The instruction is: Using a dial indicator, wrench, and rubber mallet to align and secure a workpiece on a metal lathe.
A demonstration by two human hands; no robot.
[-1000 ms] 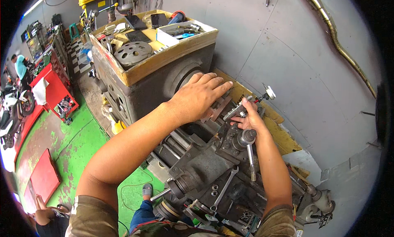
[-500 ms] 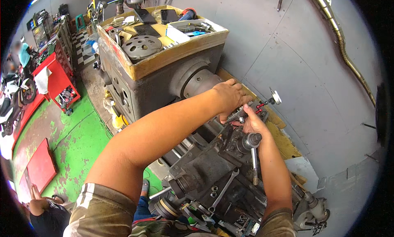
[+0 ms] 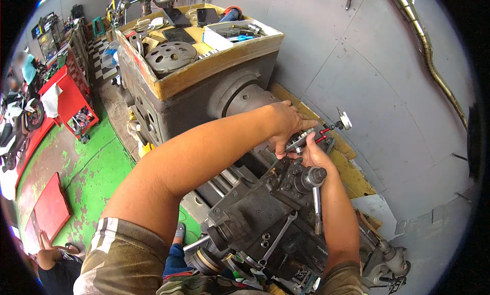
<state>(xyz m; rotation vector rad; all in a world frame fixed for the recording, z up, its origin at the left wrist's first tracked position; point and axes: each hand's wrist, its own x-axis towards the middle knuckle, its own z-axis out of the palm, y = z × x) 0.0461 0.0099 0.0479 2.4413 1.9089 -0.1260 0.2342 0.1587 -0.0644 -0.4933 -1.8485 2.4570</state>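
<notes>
In front of the lathe chuck [image 3: 250, 99], a grey metal plate [image 3: 302, 140] with small holes or studs sits between my hands. My left hand [image 3: 287, 122] reaches over from the chuck side, fingers bent around the plate's far end and thumb pointing down beside it. On the near side my right hand [image 3: 316, 156] grips the plate's edge, thumb on top and fingers underneath. How the plate meets the chuck is hidden by my left hand. Just beyond my right thumb, a dial gauge [image 3: 346, 121] stands on a red-jointed arm [image 3: 321, 136].
The tool post [image 3: 306, 178] with its lever handle [image 3: 317, 211] stands close below my right hand. On the carriage lie a wrench [image 3: 279, 239] and two nuts [image 3: 265, 240]. A wooden tray [image 3: 219, 60] of tools tops the headstock. A grey wall [image 3: 367, 65] rises at the right.
My left hand has shifted slightly, its index finger now stretched further along the plate toward my right thumb. More of the plate shows between my hands. The view has tilted a little.
</notes>
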